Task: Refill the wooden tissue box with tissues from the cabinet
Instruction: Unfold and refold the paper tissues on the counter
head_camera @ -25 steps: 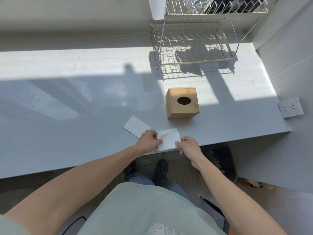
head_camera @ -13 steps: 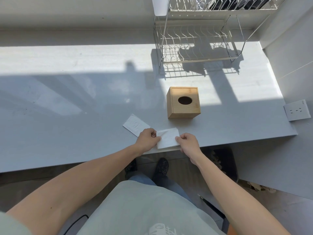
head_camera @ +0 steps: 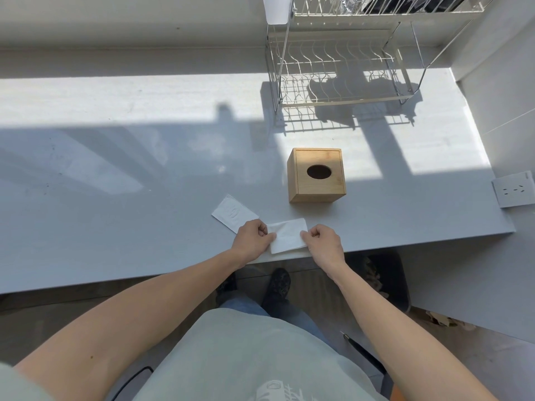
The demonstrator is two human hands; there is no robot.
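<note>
Two hands at the near edge of the grey counter (head_camera: 115, 198): left hand (head_camera: 251, 239) and right hand (head_camera: 323, 241), fingers curled, each pinch one end of a folded white tissue (head_camera: 288, 234) lying flat. Second folded tissue (head_camera: 233, 211) just beside the left hand. Wooden tissue box (head_camera: 317, 175) stands near, behind them, oval slot up, unobstructed. Wire dish rack (head_camera: 341, 62) well behind it. Wall socket (head_camera: 514, 189) at far right.
</note>
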